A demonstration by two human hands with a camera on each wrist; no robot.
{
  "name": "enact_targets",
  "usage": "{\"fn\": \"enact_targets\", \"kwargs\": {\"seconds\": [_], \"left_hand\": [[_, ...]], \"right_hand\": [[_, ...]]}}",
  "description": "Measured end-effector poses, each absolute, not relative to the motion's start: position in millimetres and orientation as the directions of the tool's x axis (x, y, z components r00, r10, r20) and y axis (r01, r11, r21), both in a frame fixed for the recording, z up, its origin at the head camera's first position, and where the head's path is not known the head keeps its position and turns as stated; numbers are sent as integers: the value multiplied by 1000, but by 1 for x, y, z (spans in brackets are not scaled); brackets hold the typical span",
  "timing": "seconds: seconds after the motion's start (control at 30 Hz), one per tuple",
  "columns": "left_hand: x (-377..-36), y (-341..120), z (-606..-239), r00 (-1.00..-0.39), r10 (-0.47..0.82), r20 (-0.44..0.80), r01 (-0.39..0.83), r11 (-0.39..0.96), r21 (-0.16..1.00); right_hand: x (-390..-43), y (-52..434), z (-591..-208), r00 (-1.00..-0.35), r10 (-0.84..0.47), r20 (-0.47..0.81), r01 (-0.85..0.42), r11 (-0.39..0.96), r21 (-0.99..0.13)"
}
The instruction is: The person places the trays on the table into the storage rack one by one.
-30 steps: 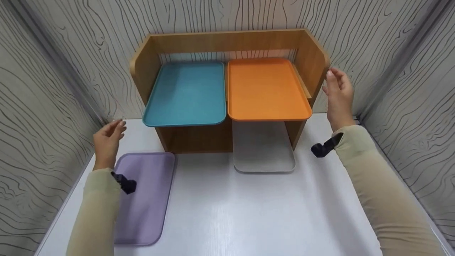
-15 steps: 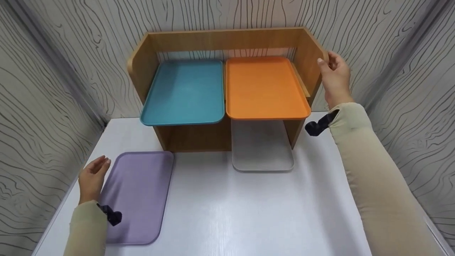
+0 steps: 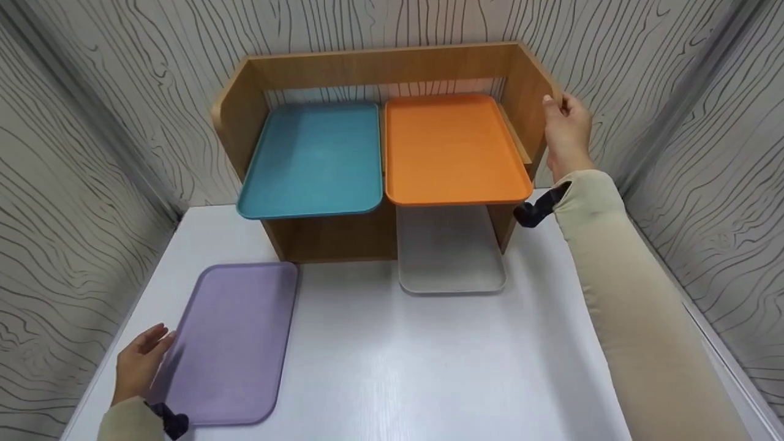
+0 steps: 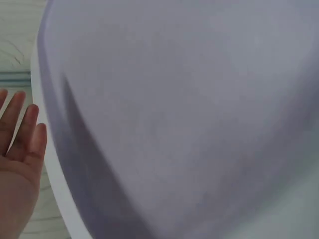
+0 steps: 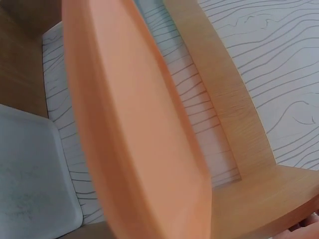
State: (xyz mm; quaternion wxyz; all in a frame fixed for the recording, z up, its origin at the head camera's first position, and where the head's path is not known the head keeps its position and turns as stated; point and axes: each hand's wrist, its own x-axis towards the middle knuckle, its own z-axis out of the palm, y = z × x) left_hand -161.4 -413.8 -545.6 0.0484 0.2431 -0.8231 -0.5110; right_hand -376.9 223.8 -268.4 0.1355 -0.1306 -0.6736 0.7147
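My right hand (image 3: pixel 568 131) grips the front edge of the right side panel of a wooden shelf (image 3: pixel 392 64). Its thumb lies on the inner side, and the other fingers are partly hidden behind the panel. In the right wrist view only a few fingers (image 5: pixel 304 228) show at the lower right corner. At the lower left, my left hand (image 3: pixel 138 366) is beside the left edge of a purple tray (image 3: pixel 236 343). Its fingers are loosely extended, and in the left wrist view the hand (image 4: pixel 17 169) appears apart from the tray, holding nothing.
On the shelf's upper level lie a teal tray (image 3: pixel 312 159) and an orange tray (image 3: pixel 456 150), side by side. A light grey tray (image 3: pixel 452 260) sticks out from the lower right compartment onto the white table (image 3: pixel 392 367). Patterned walls (image 3: pixel 55 184) enclose the table.
My left hand has come down and toward me along the purple tray's left side. My right hand has risen slightly and taken hold of the shelf's right panel.
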Motion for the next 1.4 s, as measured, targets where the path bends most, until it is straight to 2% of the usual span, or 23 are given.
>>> {"fn": "enact_targets", "kwargs": {"seconds": [0.23,0.47,0.8,1.07,1.3,1.4], "left_hand": [[-153,-419,-557,-880,-409,-241,-408,394,823],[-142,-415,-564,-847,-442,-297,-455,313,834],[-145,-411,-563,-877,-396,-271,-427,384,819],[-153,-407,-552,-903,-289,-317,-405,326,855],[-159,-406,-538,-942,-193,-273,-328,369,870],[-161,-406,-533,-952,-153,-264,-301,330,895]], "right_hand": [[-375,227,-267,-937,349,-5,0,-13,-1000],[-372,229,-271,-952,305,10,-16,-18,-1000],[-376,232,-275,-956,289,56,-66,-27,-997],[-377,234,-278,-956,285,71,-72,7,-997],[-377,235,-278,-954,289,82,-86,1,-996],[-377,234,-279,-955,282,94,-100,-5,-995]]}}
